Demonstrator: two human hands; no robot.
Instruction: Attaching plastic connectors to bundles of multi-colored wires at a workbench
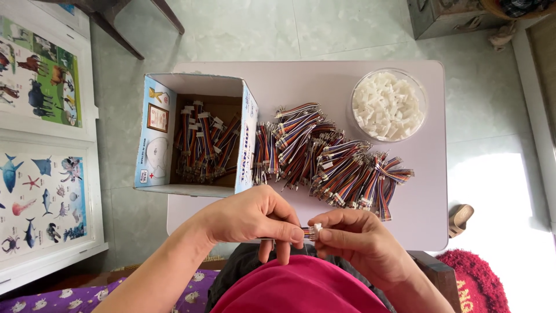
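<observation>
Surface: pale table, wire pile centre.
Left hand: pinching wire bundle.
Right hand: pinching white connector.

Mostly hidden inside the left hand: the wire bundle, only its tip showing. Too small to tell: how the white connector sits between the right hand's fingertips. Covered by both hands: the tabletop's near edge. Cut off at right: red mat.
</observation>
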